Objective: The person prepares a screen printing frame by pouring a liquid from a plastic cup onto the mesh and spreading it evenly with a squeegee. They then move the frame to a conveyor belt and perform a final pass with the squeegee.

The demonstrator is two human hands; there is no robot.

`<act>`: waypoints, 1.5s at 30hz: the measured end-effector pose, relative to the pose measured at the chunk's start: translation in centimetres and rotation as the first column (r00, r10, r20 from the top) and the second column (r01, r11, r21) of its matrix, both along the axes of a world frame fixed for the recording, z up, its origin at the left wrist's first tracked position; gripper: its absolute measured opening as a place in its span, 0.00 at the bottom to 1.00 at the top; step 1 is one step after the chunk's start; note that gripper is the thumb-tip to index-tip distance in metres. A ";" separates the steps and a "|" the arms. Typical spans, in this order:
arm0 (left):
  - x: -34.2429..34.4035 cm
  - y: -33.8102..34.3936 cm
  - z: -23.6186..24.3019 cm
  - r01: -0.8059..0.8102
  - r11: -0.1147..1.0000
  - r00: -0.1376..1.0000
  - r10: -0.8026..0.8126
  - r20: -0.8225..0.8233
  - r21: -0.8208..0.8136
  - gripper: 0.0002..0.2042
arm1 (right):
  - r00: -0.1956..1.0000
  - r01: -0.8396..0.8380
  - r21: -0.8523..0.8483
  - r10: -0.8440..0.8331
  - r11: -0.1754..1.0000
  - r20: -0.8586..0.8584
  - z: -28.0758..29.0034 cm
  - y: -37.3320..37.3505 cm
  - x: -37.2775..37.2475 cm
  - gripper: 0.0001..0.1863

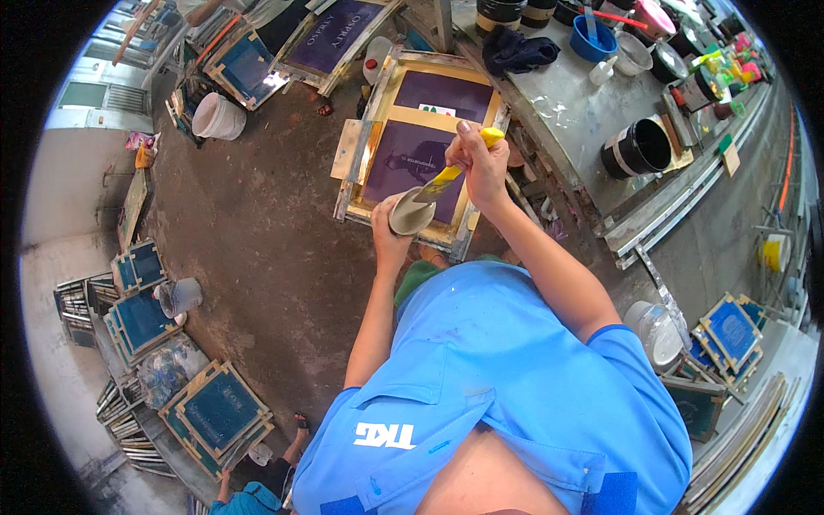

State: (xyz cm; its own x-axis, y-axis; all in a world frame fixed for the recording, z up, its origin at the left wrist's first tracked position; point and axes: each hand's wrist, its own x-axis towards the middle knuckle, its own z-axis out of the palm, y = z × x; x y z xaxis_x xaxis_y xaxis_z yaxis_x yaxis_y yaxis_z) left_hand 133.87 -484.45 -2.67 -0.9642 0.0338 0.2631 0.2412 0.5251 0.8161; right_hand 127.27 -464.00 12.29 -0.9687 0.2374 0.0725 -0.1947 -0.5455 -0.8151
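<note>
My left hand (388, 230) holds a small grey cup (410, 215), tilted toward me. My right hand (479, 161) grips a yellow-handled spatula (446, 175) whose blade reaches into the cup. Both hands hover over a wooden-framed printing screen (403, 163) with purple mesh, which lies flat on the floor in front of me. A second purple panel (442, 93) sits in the far half of the same frame.
A metal workbench (584, 112) at right carries a black ink tub (637, 148), a blue bowl (592, 43) and several pots. Blue-meshed screens (219, 412) are stacked at left and lower left. A white bucket (219, 117) stands far left. Another person crouches at the bottom edge (257, 489).
</note>
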 end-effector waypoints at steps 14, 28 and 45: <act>-1.5 -4.1 2.7 -0.129 0.984 0.992 0.129 -0.011 -0.126 0.31 | 0.999 0.038 0.063 -0.038 0.997 0.004 -1.8 0.5 0.5 0.15; -0.5 -1.9 5.3 0.065 0.981 0.998 -0.066 -0.001 -0.182 0.37 | 0.995 0.076 0.136 -0.084 0.988 0.058 -2.3 0.6 -0.3 0.15; -3.5 -7.0 7.8 -0.169 0.838 0.841 -0.151 0.520 0.518 0.46 | 0.999 -0.003 0.268 0.013 0.964 -0.036 -3.3 -6.0 -4.3 0.18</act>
State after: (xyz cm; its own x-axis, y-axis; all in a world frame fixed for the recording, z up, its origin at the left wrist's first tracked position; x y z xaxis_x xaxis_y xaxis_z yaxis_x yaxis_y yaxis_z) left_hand 130.33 -491.41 5.18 -0.9517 0.0366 -0.3048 -0.3058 -0.0237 0.9518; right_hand 122.97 -469.95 8.99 -0.9660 0.1964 0.1680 -0.2238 -0.3104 -0.9239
